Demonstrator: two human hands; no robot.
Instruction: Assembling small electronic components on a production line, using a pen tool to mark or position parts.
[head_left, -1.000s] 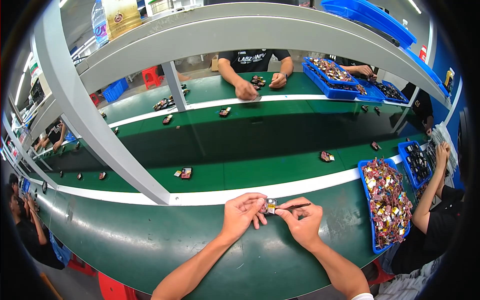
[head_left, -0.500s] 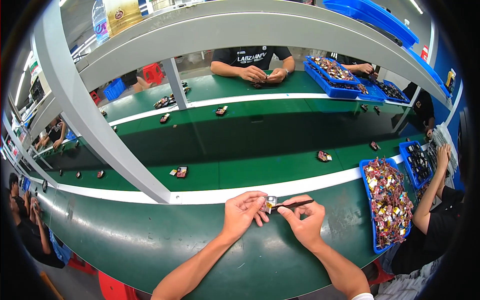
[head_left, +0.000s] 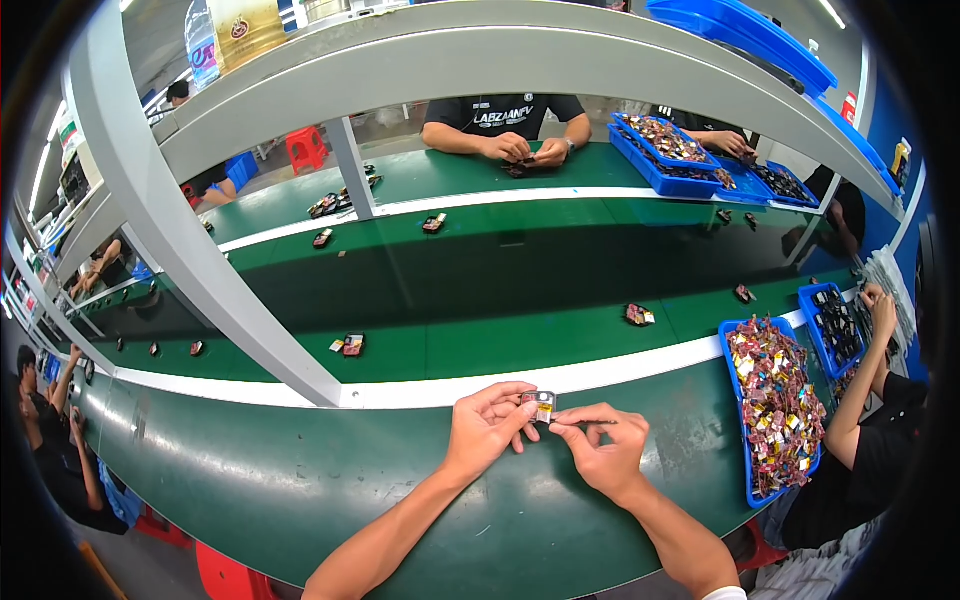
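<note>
My left hand pinches a small flat case with a dark rim and a yellow, red and white inside. The case sits above the green bench in front of me. Closed at the right side of the case, my right hand grips a thin dark stick-like tool, seen nearly edge-on. Its near tip reaches the lower right corner of the case; fingers cover part of it, and I cannot tell its exact kind.
Beyond the white rail runs a green conveyor belt carrying small cases. On my right stand a blue tray heaped with colourful small parts and a blue tray of black pieces. A slanted grey post rises at left; co-workers sit around.
The cases on the belt have shifted slightly left. In my right hand the tool has turned, from its broad side to a thin edge. The case now looks darker-rimmed.
</note>
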